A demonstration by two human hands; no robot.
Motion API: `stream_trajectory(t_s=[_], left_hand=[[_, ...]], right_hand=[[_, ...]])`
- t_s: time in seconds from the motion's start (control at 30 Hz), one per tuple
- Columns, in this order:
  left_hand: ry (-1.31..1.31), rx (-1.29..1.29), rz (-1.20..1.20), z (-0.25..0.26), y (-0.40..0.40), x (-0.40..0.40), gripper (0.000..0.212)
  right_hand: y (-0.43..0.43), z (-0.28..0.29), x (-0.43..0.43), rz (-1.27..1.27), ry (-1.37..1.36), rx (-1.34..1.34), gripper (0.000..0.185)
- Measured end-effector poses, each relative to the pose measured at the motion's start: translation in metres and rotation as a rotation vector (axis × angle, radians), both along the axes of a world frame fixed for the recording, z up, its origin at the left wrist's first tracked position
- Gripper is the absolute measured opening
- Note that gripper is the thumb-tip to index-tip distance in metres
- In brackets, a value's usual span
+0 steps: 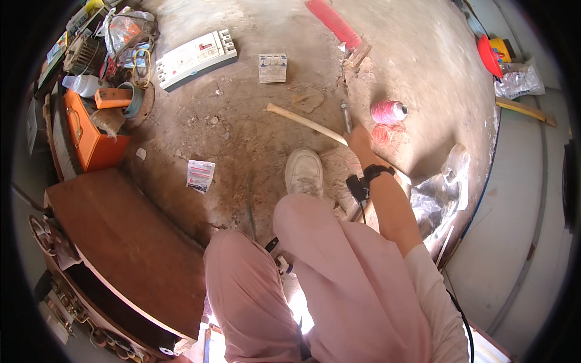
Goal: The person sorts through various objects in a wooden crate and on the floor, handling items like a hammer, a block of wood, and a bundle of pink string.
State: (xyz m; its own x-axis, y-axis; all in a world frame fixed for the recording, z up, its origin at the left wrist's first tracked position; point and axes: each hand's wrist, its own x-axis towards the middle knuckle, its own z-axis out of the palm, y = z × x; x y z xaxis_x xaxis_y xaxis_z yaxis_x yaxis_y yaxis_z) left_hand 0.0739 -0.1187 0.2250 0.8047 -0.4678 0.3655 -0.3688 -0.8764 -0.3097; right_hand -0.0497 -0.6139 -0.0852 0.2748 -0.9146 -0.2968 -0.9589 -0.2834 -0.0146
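Note:
My right hand [360, 139] is low over the floor on the right, with a dark strap and a small black device on its wrist. Its fingers are closed on a metal bolt [347, 117] that looks like an expansion anchor, with the nut end pointing away from me. A pale wooden handle [304, 122] runs up to the same hand; whether the fingers also touch it is hidden. Beside the hand are a spool of pink thread [386, 112] and a loose tangle of thread [387, 134]. My left hand is out of view.
A large moulded-case circuit breaker [197, 59] and a smaller breaker [273, 68] lie on the dirty floor. A printed sachet [200, 175] is left of my shoe [304, 171]. Clutter surrounds an orange box [86, 131]. A brown wooden cabinet [131, 245] stands left; clear plastic [431, 197] lies right.

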Motion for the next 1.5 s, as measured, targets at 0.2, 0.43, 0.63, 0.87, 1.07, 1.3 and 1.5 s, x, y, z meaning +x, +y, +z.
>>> stream_trajectory(t_s=[0.2, 0.43, 0.63, 0.87, 1.07, 1.3, 1.5], left_hand=[[0.145, 0.764, -0.067, 0.081, -0.228, -0.053, 0.044], [-0.087, -0.395, 0.024, -0.009, 0.161, 0.022, 0.029], [-0.143, -0.484, -0.026, -0.042, 0.241, 0.034, 0.031], [-0.132, -0.457, 0.002, -0.023, 0.253, 0.034, 0.025], [-0.143, -0.501, -0.09, -0.015, 0.233, 0.042, 0.038], [-0.067, -0.624, -0.369, -0.037, 0.206, 0.036, 0.047], [-0.137, -0.511, -0.327, -0.02, 0.209, 0.029, 0.045]], right_hand=[[-0.023, 0.007, -0.01, -0.074, -0.267, 0.412, 0.038], [0.011, 0.086, 0.006, -0.311, -1.027, 0.951, 0.029], [0.084, 0.258, 0.102, 0.38, -0.592, 0.815, 0.024], [0.282, 0.412, 0.253, 1.193, -0.271, 1.105, 0.026], [0.425, 0.372, 0.284, 1.573, -0.453, 0.873, 0.038], [0.488, 0.322, 0.299, 1.45, -0.633, 0.529, 0.035], [0.517, 0.343, 0.305, 1.476, -0.835, 0.54, 0.034]])
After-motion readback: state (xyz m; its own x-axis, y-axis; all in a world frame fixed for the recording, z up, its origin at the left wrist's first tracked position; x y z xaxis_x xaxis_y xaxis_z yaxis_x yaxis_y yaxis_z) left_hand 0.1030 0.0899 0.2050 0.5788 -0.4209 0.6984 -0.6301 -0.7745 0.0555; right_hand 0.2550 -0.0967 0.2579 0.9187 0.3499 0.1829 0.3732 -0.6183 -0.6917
